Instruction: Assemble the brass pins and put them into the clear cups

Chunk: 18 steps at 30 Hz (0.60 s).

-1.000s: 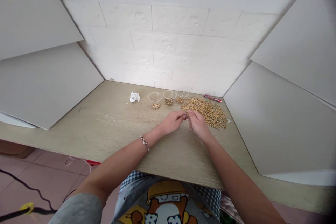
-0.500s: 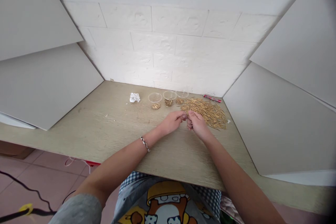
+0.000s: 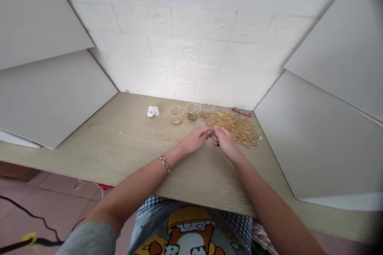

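Now: your left hand (image 3: 196,138) and right hand (image 3: 225,141) meet fingertip to fingertip, both pinched on a small piece (image 3: 211,132), too small to identify.
Location: just above the bench (image 3: 134,143), beside the pile of brass pins (image 3: 236,125).
Nearby: three clear cups (image 3: 192,108) behind the hands, holding brass bits.
Technique: rest your wrists on the bench; grip lightly; work over bare wood.
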Each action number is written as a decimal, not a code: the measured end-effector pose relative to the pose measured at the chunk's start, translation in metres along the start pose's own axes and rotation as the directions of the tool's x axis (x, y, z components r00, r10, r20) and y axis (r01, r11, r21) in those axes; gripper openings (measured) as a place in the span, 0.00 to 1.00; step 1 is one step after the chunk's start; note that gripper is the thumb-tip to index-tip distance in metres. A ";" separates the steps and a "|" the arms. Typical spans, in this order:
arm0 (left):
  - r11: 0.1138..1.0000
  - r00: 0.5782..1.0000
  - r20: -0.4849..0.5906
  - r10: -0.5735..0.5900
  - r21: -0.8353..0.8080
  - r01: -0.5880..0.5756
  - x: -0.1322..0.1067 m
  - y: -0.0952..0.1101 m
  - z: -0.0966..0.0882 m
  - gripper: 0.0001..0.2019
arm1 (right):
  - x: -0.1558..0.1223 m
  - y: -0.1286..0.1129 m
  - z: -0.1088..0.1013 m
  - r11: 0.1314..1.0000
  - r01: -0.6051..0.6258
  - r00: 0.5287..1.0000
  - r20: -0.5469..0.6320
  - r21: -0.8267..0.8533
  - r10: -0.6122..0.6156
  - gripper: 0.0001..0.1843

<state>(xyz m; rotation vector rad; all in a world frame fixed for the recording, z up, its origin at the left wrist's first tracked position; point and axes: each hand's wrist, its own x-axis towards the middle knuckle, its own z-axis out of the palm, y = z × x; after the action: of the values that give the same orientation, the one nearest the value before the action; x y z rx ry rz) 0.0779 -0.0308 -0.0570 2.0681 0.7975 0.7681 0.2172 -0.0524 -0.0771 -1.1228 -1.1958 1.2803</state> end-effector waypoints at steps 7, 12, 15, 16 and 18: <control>0.999 0.999 -0.011 0.034 0.028 -0.034 0.000 0.001 0.000 0.13 | 0.000 -0.001 -0.001 0.996 0.027 1.000 -0.009 -0.082 -0.028 0.23; 0.992 0.999 -0.030 0.012 0.124 -0.009 0.000 0.001 -0.001 0.11 | 0.000 0.000 -0.003 0.954 0.070 0.995 -0.051 -0.291 -0.089 0.24; 0.984 1.000 -0.026 0.017 0.176 -0.012 0.001 0.000 -0.001 0.10 | -0.001 -0.002 -0.004 0.915 0.087 0.990 -0.064 -0.394 -0.122 0.24; 0.982 0.999 -0.026 0.022 0.189 -0.016 0.001 0.000 -0.002 0.10 | -0.001 -0.003 -0.004 0.900 0.096 0.988 -0.067 -0.425 -0.137 0.24; 0.976 0.999 -0.025 0.037 0.216 -0.031 0.000 0.000 -0.002 0.10 | -0.003 -0.006 -0.003 0.869 0.115 0.983 -0.071 -0.482 -0.169 0.24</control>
<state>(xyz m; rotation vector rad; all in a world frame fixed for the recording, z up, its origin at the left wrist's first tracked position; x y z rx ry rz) 0.0766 -0.0296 -0.0559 2.2726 0.8974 0.7596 0.2209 -0.0551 -0.0716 -1.4065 -1.5269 0.8133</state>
